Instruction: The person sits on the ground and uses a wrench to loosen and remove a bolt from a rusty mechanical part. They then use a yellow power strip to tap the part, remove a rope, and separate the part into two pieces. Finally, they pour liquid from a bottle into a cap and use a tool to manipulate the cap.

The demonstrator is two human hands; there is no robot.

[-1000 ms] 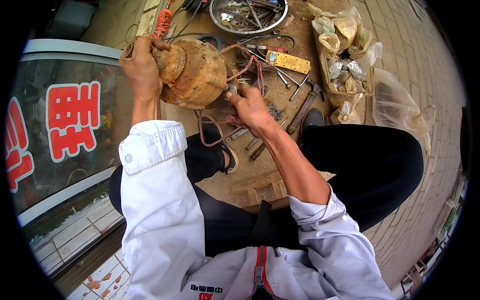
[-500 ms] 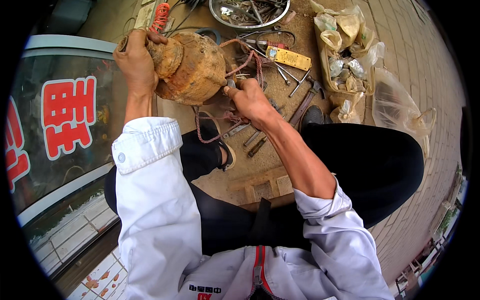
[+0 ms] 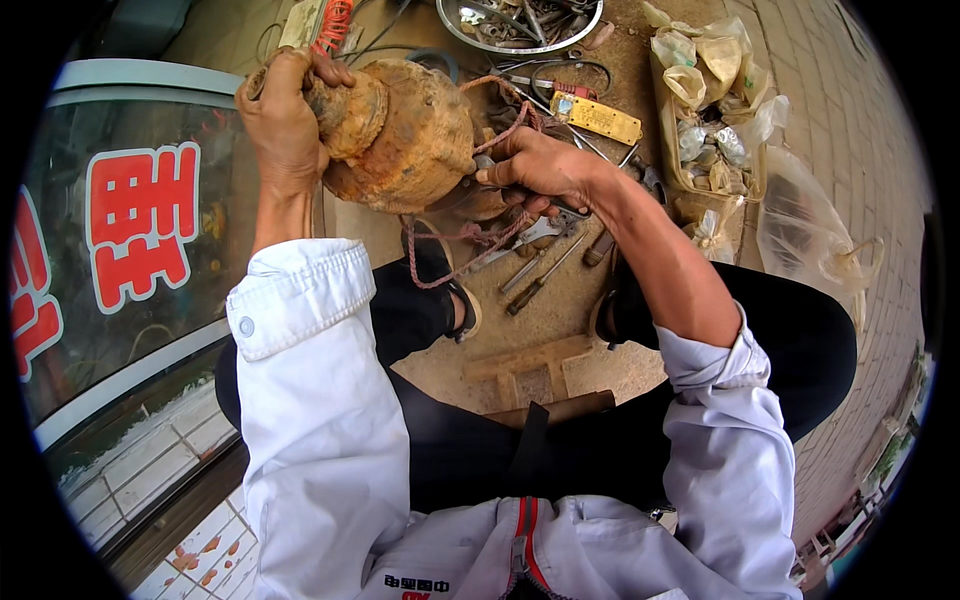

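My left hand (image 3: 280, 110) is closed round the narrow neck of a rusty, rounded cast-metal body (image 3: 425, 130) that looks like a pump housing. The housing lies tilted, its wide end toward my right hand (image 3: 545, 168). Closed fingers of that hand grip a dark tool (image 3: 572, 211) with a greyish rounded end next to the housing's wide end. Most of the tool is hidden by the hand, so its exact kind does not show. A reddish-brown rope (image 3: 430, 284) loops from the housing past my right hand and hangs below it.
A metal basin of parts (image 3: 520, 46) stands at the far side. Beyond my right hand lies a yellow boxy device (image 3: 598, 118). A screwdriver (image 3: 535, 285) rests on the ground. At right sit a bin of bagged parts (image 3: 760, 180) and a clear plastic bag (image 3: 805, 215). A glass panel (image 3: 130, 240) borders my left.
My right hand has moved slightly right, and more of the dark tool shows below its fingers. My left hand keeps its grip on the housing. The view has shifted a little.
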